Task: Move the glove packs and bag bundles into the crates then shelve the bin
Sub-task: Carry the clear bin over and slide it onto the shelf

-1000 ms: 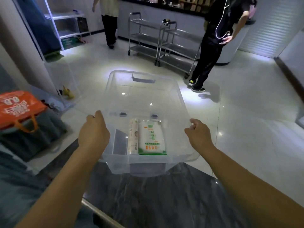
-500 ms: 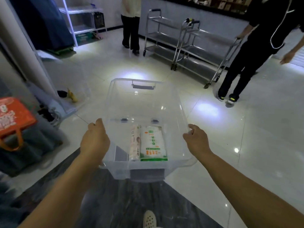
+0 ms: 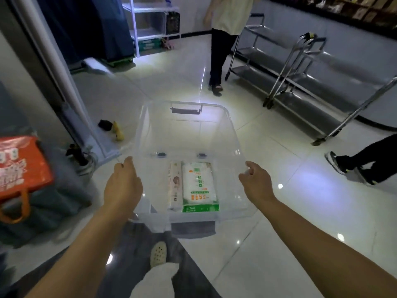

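Head view, the only one here: the clear bin (image 3: 189,134) is being carried out in front at about waist height, over the glossy tile floor (image 3: 300,211). It's being gripped on both long sides, the left hand (image 3: 122,186) being wrapped over the left rim and the right hand (image 3: 255,183) being curled onto the right rim, thumb on top. Two packs are being hauled along inside, lying flat against the near wall: a green-and-white pack (image 3: 199,187) and a slimmer roll-like pack (image 3: 175,186) touching its left side. Whether those are gloves or bags can't really be told from here.

Looks like the carrying leg is being done, so the contents probably aren't being sorted into crates yet. To do it well, the bin is best being kept level so the packs aren't being slid around, with both grips being held even. The metal trolleys (image 3: 300,67) and the two people walking ahead are worth being steered around, honestly.
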`<state>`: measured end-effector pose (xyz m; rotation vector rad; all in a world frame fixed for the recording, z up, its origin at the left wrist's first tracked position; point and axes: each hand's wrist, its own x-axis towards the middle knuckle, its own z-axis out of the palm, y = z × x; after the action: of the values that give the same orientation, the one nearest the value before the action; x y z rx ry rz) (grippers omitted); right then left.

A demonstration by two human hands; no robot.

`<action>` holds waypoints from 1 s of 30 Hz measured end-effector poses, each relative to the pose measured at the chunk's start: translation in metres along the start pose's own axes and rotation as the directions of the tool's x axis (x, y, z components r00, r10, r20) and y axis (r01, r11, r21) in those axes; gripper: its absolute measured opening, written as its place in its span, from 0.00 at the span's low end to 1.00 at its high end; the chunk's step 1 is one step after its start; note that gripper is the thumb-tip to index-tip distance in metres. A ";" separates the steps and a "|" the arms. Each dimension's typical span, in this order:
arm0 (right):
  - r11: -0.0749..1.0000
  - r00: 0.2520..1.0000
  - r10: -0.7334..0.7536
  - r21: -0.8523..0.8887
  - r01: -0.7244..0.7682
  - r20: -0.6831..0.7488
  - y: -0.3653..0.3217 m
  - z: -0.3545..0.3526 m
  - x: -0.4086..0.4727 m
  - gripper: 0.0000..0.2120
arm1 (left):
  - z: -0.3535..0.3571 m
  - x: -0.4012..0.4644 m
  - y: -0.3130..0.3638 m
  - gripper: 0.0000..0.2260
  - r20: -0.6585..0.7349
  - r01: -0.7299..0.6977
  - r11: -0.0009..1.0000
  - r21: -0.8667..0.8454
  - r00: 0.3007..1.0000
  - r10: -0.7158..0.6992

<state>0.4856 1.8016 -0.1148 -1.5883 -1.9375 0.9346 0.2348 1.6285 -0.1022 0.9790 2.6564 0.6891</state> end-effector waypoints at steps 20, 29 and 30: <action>0.997 1.000 0.005 0.075 -0.007 0.027 -0.146 0.144 0.508 0.12 | 0.057 0.539 0.121 0.22 -0.021 -0.003 1.000 0.018 1.000 0.003; 0.986 0.976 -0.160 -0.031 0.166 0.149 -0.232 0.196 0.762 0.08 | 0.076 0.755 0.175 0.21 -0.017 0.095 0.992 0.080 0.995 -0.094; 0.983 0.972 -0.171 -0.045 0.180 0.160 -0.242 0.205 0.786 0.09 | 0.076 0.779 0.177 0.21 -0.014 0.103 0.989 0.111 0.995 -0.102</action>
<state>0.0022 2.4983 -0.1217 -1.3832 -2.1914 0.9603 -0.2253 2.2858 -0.1178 0.8609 2.7554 0.5294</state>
